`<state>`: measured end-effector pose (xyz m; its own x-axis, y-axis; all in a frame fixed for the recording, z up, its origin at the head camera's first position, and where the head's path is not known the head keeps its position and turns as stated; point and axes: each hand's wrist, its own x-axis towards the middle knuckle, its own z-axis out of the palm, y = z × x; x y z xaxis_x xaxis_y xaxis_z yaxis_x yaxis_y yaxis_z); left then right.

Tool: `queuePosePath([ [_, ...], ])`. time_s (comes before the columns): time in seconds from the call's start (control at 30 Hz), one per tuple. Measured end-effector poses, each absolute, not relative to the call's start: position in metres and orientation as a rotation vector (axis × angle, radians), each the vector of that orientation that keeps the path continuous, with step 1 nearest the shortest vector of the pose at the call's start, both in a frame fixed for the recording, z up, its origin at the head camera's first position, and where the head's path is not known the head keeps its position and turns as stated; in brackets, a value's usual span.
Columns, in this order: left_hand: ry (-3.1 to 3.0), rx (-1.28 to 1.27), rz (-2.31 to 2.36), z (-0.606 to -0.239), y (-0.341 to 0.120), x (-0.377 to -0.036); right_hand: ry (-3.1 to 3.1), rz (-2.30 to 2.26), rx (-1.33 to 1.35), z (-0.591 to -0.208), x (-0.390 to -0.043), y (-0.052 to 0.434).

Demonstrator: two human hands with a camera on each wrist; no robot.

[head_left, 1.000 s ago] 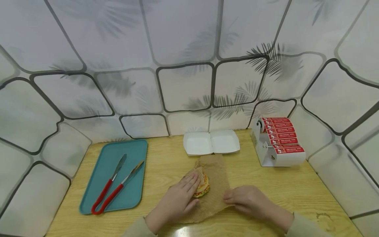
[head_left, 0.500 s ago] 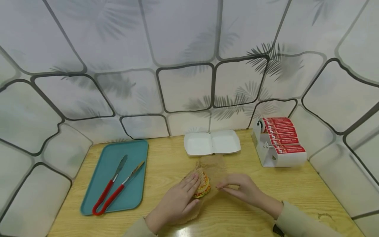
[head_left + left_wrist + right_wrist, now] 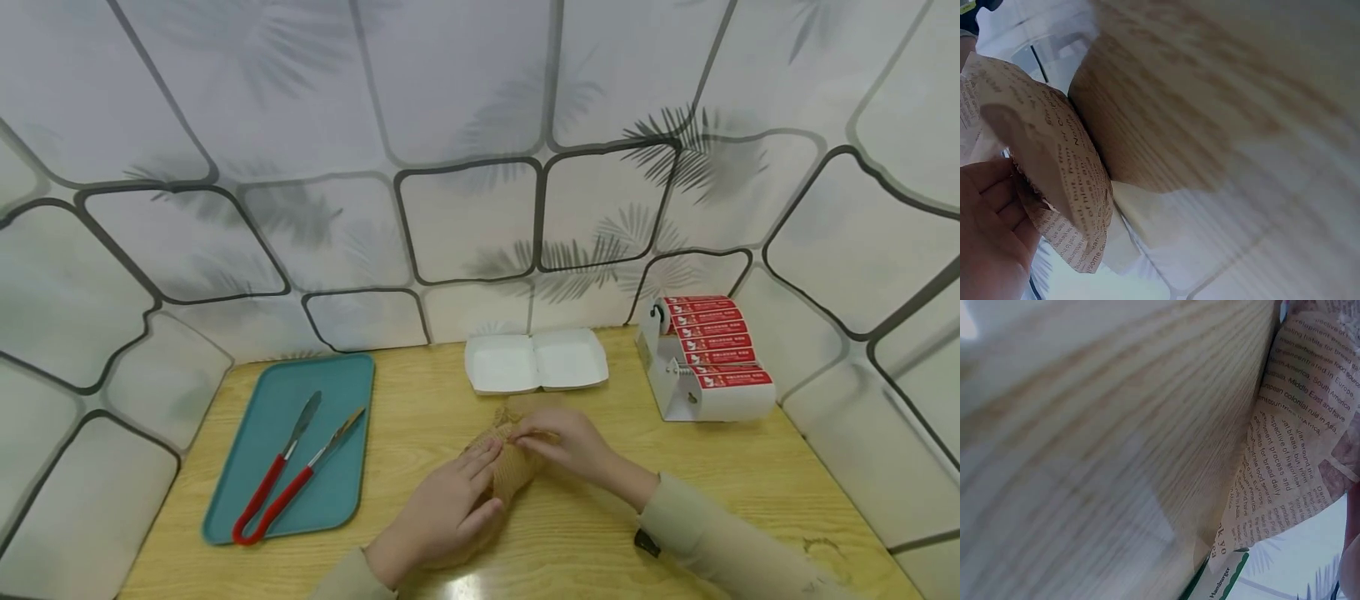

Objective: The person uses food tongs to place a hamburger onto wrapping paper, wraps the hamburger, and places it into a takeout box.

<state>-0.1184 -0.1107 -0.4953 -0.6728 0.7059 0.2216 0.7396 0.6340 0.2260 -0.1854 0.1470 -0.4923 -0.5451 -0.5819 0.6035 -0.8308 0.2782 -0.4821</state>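
Observation:
Brown printed wrapping paper (image 3: 513, 475) covers the burger, which is hidden in the head view. My left hand (image 3: 448, 504) rests on the left of the wrapped bundle, fingers extended over the paper. In the left wrist view those fingers (image 3: 1004, 197) lie against the printed paper (image 3: 1063, 144). Thumb and fingers of my right hand (image 3: 570, 442) pinch the paper's right flap at the top of the bundle. The right wrist view shows the lifted sheet (image 3: 1291, 444) standing off the wooden table, with a bit of that hand (image 3: 1351, 544) at the edge.
An open white burger box (image 3: 536, 363) lies just behind the bundle. On the left, a teal tray (image 3: 333, 504) bears red-handled tongs (image 3: 288, 496). A dispenser with a roll of red labels (image 3: 712, 358) stands at the back right. Patterned walls enclose the table (image 3: 660, 467).
My right hand has lifted the paper's right side and carried it left over the burger, which is now covered. The left hand has stayed nearly still on the bundle.

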Motion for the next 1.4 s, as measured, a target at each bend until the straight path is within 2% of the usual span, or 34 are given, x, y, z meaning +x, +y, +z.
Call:
queuePosePath([
  [0.33,-2.764,-1.139,-0.914,-0.496,-0.117,-0.122,-2.517,1.285,1.147,-0.494,-0.194,0.133],
  [0.47,-2.718,-1.096,-0.948,-0.496,-0.119,-0.122,-2.531,1.275,1.151,-0.495,-0.198,0.131],
  [0.67,-2.54,-1.029,-0.667,-0.497,-0.122,-0.12,-2.565,1.254,1.117,-0.495,-0.202,0.128],
  [0.87,-2.287,-1.253,-0.261,-0.497,-0.121,-0.119,-2.566,1.189,1.123,-0.497,-0.206,0.125],
  [1.0,-2.339,-1.333,-0.058,-0.498,-0.118,-0.115,-2.618,1.177,1.063,-0.495,-0.207,0.123],
  [1.4,-2.592,-1.267,0.031,-0.502,-0.116,-0.108,-2.78,1.143,0.753,-0.486,-0.206,0.11],
])
